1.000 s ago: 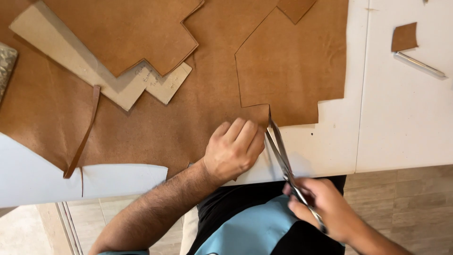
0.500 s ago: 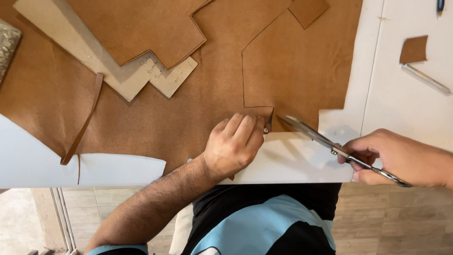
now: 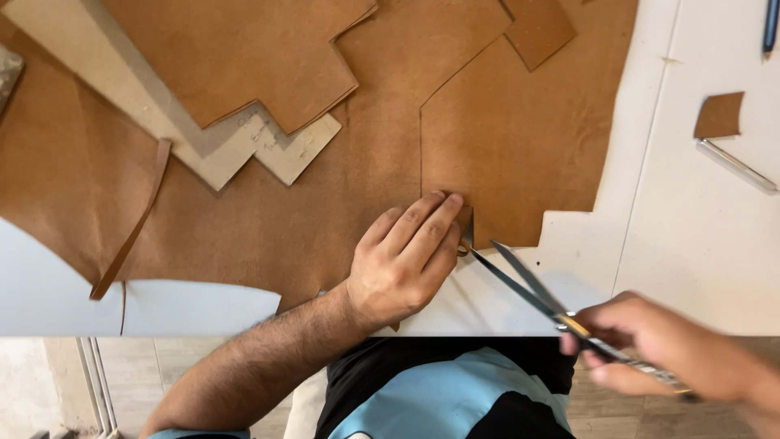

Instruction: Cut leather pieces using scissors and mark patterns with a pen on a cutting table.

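Note:
A large sheet of tan leather (image 3: 309, 211) lies spread over the white table (image 3: 699, 236). My left hand (image 3: 406, 256) presses flat on its near edge, fingertips beside a notch in the cut line. My right hand (image 3: 658, 349) grips a pair of metal scissors (image 3: 520, 284) by the handles. The blades are parted and their tips touch the leather edge right next to my left fingers. A cut line runs up from there and bends toward the upper right.
Cut leather panels and beige cardboard patterns (image 3: 236, 138) lie stacked at the upper left. A thin leather strip (image 3: 134, 223) hangs over the left side. A small leather scrap (image 3: 719, 115) and a metal rod (image 3: 735, 164) rest at the right. A pen (image 3: 770, 24) sits at the top right corner.
My right hand swung the scissors from pointing straight up the cut to coming in from the right, then lower. The blades now sit open at the leather's edge. My left hand stayed put.

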